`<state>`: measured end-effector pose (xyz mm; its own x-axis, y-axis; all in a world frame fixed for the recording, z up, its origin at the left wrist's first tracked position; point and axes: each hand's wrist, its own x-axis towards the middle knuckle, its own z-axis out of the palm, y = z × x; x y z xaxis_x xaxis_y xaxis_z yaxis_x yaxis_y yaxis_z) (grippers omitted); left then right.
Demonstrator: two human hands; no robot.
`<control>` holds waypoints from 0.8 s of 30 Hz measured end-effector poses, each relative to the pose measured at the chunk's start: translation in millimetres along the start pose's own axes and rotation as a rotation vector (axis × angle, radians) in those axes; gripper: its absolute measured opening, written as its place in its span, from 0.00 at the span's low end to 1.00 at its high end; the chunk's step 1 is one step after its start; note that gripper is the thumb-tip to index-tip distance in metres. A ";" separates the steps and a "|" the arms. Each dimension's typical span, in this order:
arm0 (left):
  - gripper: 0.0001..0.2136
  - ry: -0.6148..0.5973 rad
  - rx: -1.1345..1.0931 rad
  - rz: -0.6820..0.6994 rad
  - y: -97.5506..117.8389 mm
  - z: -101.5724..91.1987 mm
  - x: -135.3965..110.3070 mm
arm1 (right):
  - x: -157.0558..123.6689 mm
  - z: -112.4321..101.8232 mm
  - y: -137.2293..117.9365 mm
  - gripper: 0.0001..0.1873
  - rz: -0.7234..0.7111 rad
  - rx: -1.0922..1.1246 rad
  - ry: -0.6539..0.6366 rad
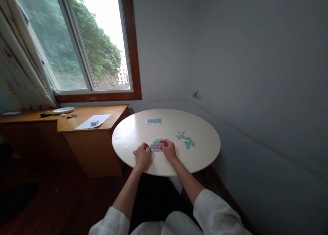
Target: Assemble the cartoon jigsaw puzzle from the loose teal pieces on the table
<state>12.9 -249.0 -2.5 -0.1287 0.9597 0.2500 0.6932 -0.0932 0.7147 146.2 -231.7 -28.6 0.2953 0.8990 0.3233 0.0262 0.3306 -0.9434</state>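
Hands, left (141,155) and right (169,149), on puzzle (155,145)

Round white table (133,132): puzzle (155,146), loose pieces (186,140), picture card (153,121).

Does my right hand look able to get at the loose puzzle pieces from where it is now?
Probably yes. The right hand rests on the partly built puzzle, and the loose pieces lie on the table just to its right, with nothing between them.
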 end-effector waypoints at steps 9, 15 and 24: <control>0.10 -0.009 0.022 0.148 2.4 -2.0 -1.9 | 2.3 -0.2 3.7 0.11 -0.005 -0.045 -0.027; 0.11 -0.112 0.108 0.340 0.6 4.6 -2.4 | 1.4 -0.8 4.6 0.12 -0.029 -0.076 -0.027; 0.10 -0.135 0.069 0.337 -5.0 7.8 -1.0 | 14.9 -19.4 -0.7 0.13 -0.046 -0.278 0.027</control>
<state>15.1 -247.4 -11.5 0.2065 0.9050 0.3718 0.7275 -0.3961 0.5602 169.1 -224.2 -24.6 0.3127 0.8760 0.3672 0.3000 0.2757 -0.9132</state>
